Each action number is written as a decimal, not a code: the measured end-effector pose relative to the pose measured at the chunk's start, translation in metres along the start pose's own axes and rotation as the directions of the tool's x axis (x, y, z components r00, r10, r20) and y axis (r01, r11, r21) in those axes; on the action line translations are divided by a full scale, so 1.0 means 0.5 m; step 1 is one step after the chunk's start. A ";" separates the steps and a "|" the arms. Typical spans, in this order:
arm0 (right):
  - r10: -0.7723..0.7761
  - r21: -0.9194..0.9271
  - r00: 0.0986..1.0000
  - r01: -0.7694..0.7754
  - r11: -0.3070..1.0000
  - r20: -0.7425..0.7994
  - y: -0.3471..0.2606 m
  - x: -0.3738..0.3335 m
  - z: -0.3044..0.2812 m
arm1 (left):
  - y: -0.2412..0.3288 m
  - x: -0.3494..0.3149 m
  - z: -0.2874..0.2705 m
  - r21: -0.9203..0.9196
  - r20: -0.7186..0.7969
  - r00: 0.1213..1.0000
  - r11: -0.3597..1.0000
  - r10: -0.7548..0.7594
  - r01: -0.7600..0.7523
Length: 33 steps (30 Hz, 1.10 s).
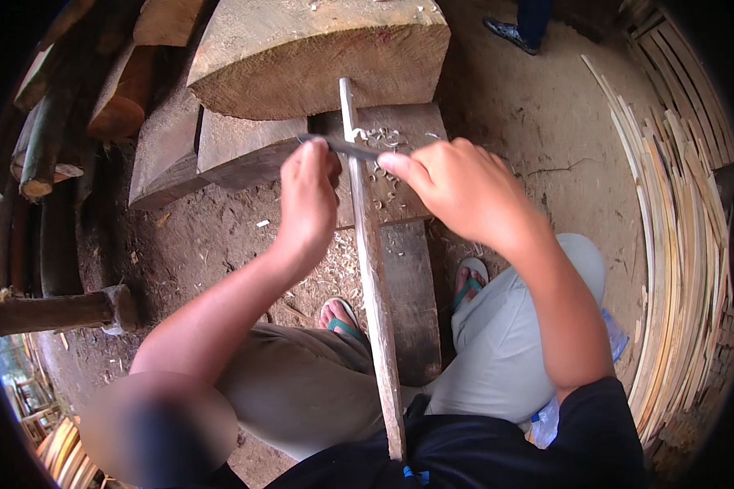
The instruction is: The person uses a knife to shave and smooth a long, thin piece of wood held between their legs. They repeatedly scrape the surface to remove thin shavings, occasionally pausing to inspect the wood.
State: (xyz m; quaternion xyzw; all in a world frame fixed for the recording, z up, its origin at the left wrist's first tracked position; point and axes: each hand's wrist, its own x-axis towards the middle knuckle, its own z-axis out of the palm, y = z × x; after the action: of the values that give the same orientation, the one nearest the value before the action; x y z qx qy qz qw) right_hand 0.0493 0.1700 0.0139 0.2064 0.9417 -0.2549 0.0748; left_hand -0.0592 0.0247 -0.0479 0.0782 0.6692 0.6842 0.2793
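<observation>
A long pale wooden strip (371,261) runs from my lap up to the cut face of a thick wood block (326,69); its near end rests against my black shirt. Across the upper part of the strip lies a narrow dark knife blade (351,149). My left hand (306,187) is closed on the blade's left end, and my right hand (473,191) is wrapped round its right end, thumb along it. Curled wood shavings (390,137) lie beside the strip just past the blade. Both handles, if any, are hidden in my fists.
Many thin wooden strips (681,244) are stacked along the right. Logs and split timber (61,138) fill the upper left. A plank (409,293) lies below the strip, between my sandalled feet. Another person's shoe (510,34) stands at the far right. A blurred round patch covers the lower left.
</observation>
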 end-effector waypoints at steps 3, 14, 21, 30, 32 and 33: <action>-0.031 0.027 0.998 0.032 0.999 -0.054 0.002 0.022 0.010 | 0.010 0.020 -0.001 -0.005 -0.015 1.000 1.000 -0.003 0.003; -0.010 0.045 1.000 0.010 0.999 -0.002 0.017 0.019 0.013 | 0.010 0.011 0.016 0.011 -0.042 0.999 1.000 -0.018 0.019; -0.049 0.040 0.996 0.052 0.998 -0.079 0.013 0.043 0.017 | 0.003 0.061 -0.007 0.093 -0.033 0.992 0.989 0.120 -0.116; -0.013 0.066 1.000 0.015 0.998 -0.026 0.007 0.056 0.001 | 0.001 0.083 0.005 0.111 -0.064 0.978 0.975 0.200 -0.192; 0.005 0.074 1.000 -0.003 0.997 -0.027 0.008 0.052 0.001 | 0.004 0.068 0.016 0.059 -0.079 0.994 0.995 0.080 -0.075; 0.010 0.063 1.000 -0.009 0.998 -0.012 0.010 0.042 0.000 | 0.005 0.058 0.022 0.026 -0.088 0.996 0.999 0.024 -0.021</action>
State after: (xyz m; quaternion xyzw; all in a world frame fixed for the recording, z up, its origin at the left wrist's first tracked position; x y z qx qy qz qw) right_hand 0.0323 0.1816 0.0065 0.2146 0.9327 -0.2828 0.0638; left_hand -0.0788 0.0486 -0.0525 0.0590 0.6885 0.6815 0.2408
